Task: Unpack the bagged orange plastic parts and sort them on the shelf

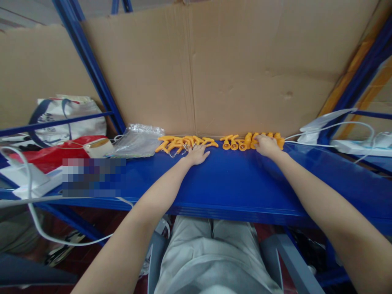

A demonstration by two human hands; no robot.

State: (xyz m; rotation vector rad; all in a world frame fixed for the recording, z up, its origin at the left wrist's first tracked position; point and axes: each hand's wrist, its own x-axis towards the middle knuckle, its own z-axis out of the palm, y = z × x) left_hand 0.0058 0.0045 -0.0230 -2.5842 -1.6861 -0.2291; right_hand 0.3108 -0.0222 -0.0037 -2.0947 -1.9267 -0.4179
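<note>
Along the back of the blue table lie several orange corkscrews, T-shaped handles with thin metal spirals on some. My left hand rests at their right end, fingers stretched and thumb apart, its fingertips touching or just in front of the nearest handles. Further right is a row of several orange bell-shaped plastic pieces, some with their round mouths facing me. My right hand is among the pieces at the right of this row, fingers curled over one. Its grip is partly hidden by the hand itself.
A tall cardboard sheet stands behind the blue table. Left are a clear plastic bag, a red bag and a white tote bag. White cables and a power strip lie right. Blue posts stand both sides.
</note>
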